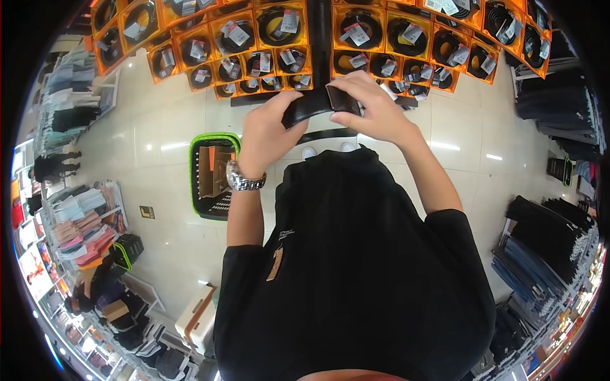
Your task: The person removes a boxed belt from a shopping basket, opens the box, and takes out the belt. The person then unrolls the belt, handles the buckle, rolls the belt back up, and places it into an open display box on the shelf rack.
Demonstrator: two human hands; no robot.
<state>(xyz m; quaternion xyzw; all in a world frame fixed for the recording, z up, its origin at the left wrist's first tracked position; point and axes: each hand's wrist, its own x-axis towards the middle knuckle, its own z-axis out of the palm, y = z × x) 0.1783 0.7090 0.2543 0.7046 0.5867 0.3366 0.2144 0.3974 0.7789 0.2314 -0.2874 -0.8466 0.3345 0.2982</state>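
Note:
My left hand, with a metal watch on the wrist, grips one end of a dark leather item that looks like a belt. Its other part is pinched between the thumb and fingers of my right hand, where a dark brown flap is folded over. Both hands are at chest height in front of the orange display. Below them a black strip hangs over the floor; whether it is part of the same belt I cannot tell.
Orange compartments with coiled, tagged belts fill the top. A black basket with a green rim stands on the floor at left, holding brown items. Clothes racks line both sides. A white and brown case stands lower left.

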